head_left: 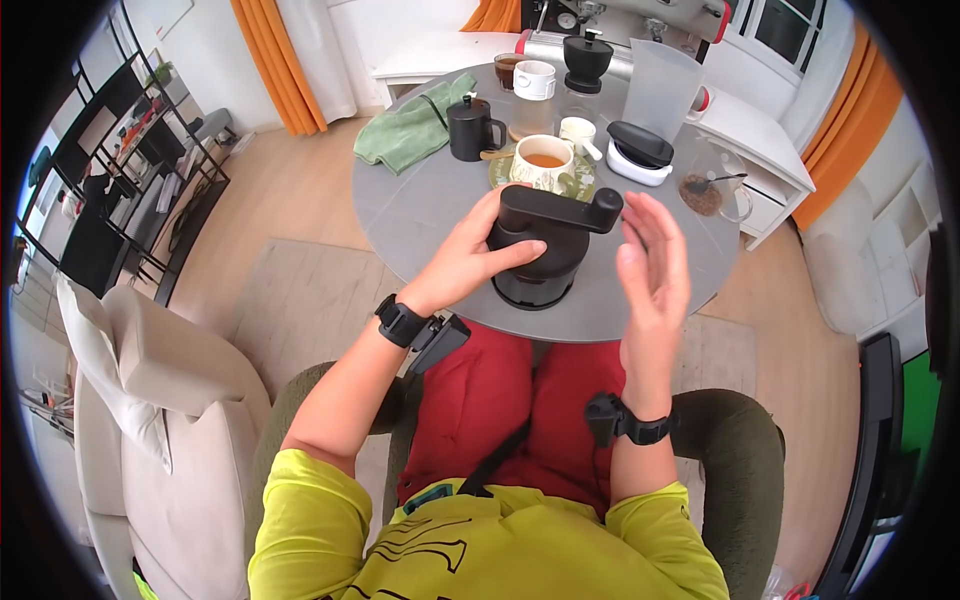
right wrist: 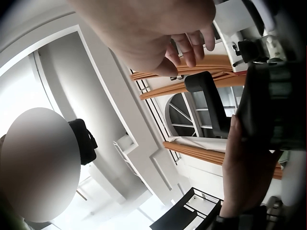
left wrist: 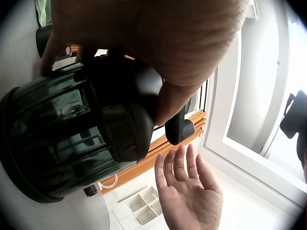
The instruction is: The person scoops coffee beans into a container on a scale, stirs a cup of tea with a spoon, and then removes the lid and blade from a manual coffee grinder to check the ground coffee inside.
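Observation:
A black hand-crank coffee grinder (head_left: 565, 258) with a see-through ribbed body (left wrist: 62, 127) stands at the near edge of the round grey table. My left hand (head_left: 465, 258) grips its top from the left, with the thumb laid across the lid. The crank handle (head_left: 552, 207) extends to the right and ends in a round knob (head_left: 606, 208). Just right of that knob, my right hand (head_left: 656, 262) is raised with its palm turned inward. Its fingers (left wrist: 179, 165) are apart from the knob and hold nothing in the left wrist view.
Beyond the grinder sits a patterned cup (head_left: 543, 170) of amber liquid on a green plate. Around it are a black lidded pot (head_left: 474, 128), a green cloth (head_left: 412, 130), a white box with black lid (head_left: 640, 155) and a glass mug of brown grounds (head_left: 703, 198). An espresso machine (head_left: 640, 60) stands behind.

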Action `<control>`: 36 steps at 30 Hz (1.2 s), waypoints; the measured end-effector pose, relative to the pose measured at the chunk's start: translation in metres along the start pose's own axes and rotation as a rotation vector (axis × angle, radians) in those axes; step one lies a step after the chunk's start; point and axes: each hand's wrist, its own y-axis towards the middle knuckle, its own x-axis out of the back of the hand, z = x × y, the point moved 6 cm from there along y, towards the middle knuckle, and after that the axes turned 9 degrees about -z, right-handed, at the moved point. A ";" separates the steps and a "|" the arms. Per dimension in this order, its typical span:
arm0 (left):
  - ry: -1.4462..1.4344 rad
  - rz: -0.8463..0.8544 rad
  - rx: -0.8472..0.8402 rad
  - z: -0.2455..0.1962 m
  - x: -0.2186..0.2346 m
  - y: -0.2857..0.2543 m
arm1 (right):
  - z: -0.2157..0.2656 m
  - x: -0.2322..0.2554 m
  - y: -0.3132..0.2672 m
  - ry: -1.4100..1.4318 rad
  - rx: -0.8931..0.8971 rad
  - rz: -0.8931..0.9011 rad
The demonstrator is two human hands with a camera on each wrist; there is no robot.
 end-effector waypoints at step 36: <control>0.127 0.008 -0.007 -0.021 -0.002 0.005 | 0.034 -0.008 0.039 0.313 0.034 0.225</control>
